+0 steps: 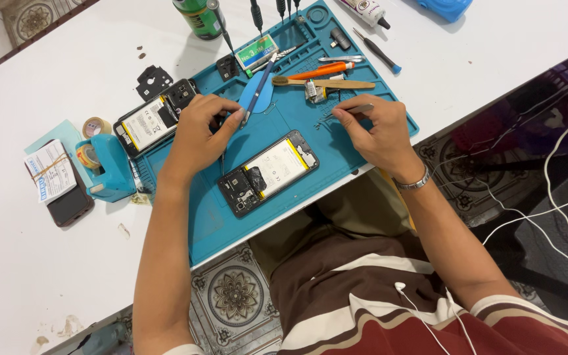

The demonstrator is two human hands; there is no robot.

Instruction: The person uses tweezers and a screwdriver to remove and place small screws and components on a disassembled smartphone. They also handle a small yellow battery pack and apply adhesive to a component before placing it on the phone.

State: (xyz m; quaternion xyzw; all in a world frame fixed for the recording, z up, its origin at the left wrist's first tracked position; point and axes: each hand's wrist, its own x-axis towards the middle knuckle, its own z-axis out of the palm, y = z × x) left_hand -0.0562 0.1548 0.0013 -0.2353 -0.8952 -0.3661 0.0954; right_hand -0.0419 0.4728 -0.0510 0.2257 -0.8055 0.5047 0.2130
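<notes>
Nearest the body, an opened phone [268,173] with its back cover off is laid slantwise on the blue work mat [310,141], its battery and circuit board exposed. Just beyond it, the left hand [198,131] is closed around a blue-handled screwdriver [258,91], tip down near the phone's upper edge, while the right hand [376,131] is pinched shut on metal tweezers [357,110]. The step is judged to be the removal of small inner parts; a steady, fine placement of both tools is called for next. Farther off, a 2nd opened phone [147,123], a wooden brush [323,83] and a tape dispenser [108,167] are seen.
</notes>
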